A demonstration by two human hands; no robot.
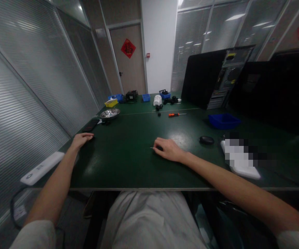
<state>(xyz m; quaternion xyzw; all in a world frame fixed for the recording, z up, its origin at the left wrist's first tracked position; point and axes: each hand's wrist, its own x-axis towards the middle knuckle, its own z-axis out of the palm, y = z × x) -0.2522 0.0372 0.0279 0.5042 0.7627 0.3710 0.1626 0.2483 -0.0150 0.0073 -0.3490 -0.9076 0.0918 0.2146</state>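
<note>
My left hand (81, 139) is over the left edge of the green table (118, 162), its fingers pressed together. Something small and dark shows at its fingertips, too unclear to name. Just beyond it lies a dark phone-like slab (91, 126). My right hand (168, 149) rests on the middle of the table with thumb and fingers curled in a pinch. From that pinch a thin pale rod (151, 148) sticks out to the left; the rest of it is hidden by the fingers. A black computer mouse (206, 140) lies to the right of this hand.
A metal bowl (109, 114) stands at the far left. An orange-handled screwdriver (174, 114) lies farther back, near small black parts (159, 114). At right are a blue tray (223, 121), a white board-like object (245, 172) and a computer case (204, 79). A power strip (43, 168) sits at left.
</note>
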